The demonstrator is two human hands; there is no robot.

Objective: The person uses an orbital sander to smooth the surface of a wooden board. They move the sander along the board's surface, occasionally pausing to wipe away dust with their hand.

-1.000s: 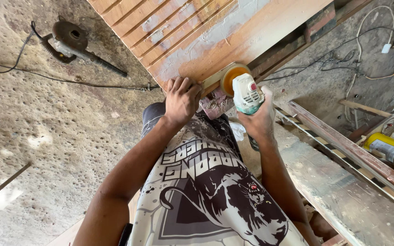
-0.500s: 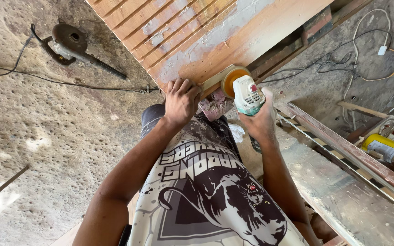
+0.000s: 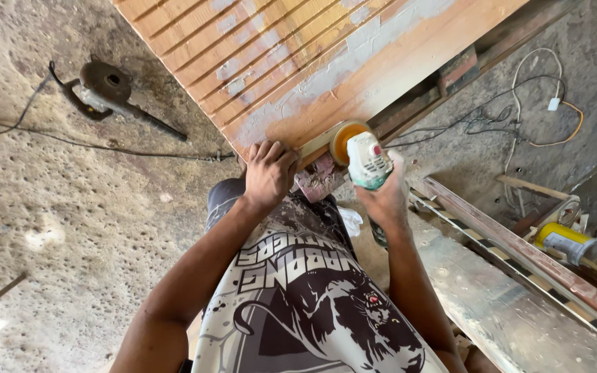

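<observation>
1. Concrete floor fills the whole left side from where I'm watching, rough and pitted, with a thin black cable running across it.
2. Up top left on that floor lies a second angle grinder, dark disc guard and a long handle, well apart from both hands.
3. Next over is the big wooden panel, orange-brown with grooved slats and patches of pale filler smeared along it. It slants from the top down toward the middle.
4. Left hand sits right on the panel's lower corner, fingers curled over the edge and pressing down on the wood. Not wrapped around anything, just bracing.
5. Just beside it, right hand is clenched around the body of a white and green sander. Its orange disc is touching the panel's edge, close to the left hand's fingers.
6. Further right there's a long wooden rail running diagonally, and a tangle of wires above it.
7. Far right, a yellow can lies on its side near the rail.
</observation>
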